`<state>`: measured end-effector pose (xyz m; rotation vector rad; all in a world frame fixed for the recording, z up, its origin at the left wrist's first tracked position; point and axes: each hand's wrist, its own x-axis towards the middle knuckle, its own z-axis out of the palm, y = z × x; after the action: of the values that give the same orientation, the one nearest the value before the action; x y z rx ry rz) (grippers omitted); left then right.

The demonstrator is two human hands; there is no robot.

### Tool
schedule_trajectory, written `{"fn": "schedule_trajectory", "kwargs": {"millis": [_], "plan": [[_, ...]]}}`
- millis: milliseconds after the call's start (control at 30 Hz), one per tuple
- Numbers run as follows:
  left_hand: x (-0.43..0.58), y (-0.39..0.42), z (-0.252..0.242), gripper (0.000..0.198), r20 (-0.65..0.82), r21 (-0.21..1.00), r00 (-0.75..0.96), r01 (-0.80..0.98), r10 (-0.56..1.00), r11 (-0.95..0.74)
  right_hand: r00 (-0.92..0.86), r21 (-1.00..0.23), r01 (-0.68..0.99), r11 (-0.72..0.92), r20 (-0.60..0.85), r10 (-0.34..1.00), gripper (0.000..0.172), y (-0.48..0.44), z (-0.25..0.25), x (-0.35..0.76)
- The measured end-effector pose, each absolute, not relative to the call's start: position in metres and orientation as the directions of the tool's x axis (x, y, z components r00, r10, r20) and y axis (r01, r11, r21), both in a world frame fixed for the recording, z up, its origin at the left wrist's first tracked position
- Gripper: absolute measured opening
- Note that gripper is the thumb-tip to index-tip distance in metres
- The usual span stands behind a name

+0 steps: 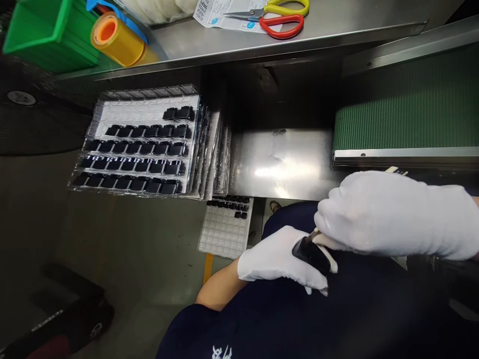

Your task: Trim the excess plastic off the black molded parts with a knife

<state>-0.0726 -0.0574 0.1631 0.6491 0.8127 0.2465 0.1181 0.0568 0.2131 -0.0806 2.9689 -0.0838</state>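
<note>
Both my hands wear white gloves and meet low in the picture, over my dark blue lap. My left hand (pixel 279 259) is closed around a small black part (pixel 311 255). My right hand (pixel 392 214) comes in from the right with its fingers pinched at the top end of that same part, where a thin pale piece shows. A clear tray (pixel 145 107) with rows of the same black parts lies to the upper left on a stack of trays.
A second, mostly bare tray (pixel 224 234) sits lower down under the stack. A shiny steel plate (pixel 280 164) lies ahead, with a green conveyor belt (pixel 407 112) to its right. On the upper shelf are scissors (pixel 280 17), a yellow tape roll (pixel 118 40) and a green bin (pixel 48 30).
</note>
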Motion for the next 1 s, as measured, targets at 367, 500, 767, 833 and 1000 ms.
{"fn": "schedule_trajectory", "kwargs": {"millis": [367,500,767,833,1000], "plan": [[-0.074,-0.061,0.164,0.041,-0.600,0.633,0.657,0.042,0.456,0.773,-0.996,-0.114,0.003,0.993,-0.084,-0.007,0.031,0.053,0.210,0.121],[-0.075,-0.063,0.162,0.034,-0.603,0.647,0.643,0.049,0.472,0.761,-0.996,-0.214,0.083,0.973,-0.057,0.073,0.040,0.057,0.212,0.126],[-0.074,-0.063,0.158,0.033,-0.566,0.711,0.646,0.069,0.512,0.700,-0.996,-0.220,0.082,0.972,0.010,0.086,0.047,0.056,0.207,0.134],[-0.073,-0.060,0.160,0.032,-0.581,0.709,0.639,0.093,0.504,0.699,-0.997,-0.166,0.071,0.984,0.013,0.075,0.045,0.054,0.207,0.132],[-0.071,-0.057,0.165,0.039,-0.643,0.656,0.614,0.134,0.458,0.743,-0.999,-0.066,0.044,0.997,-0.013,0.043,0.032,0.052,0.208,0.127]]}}
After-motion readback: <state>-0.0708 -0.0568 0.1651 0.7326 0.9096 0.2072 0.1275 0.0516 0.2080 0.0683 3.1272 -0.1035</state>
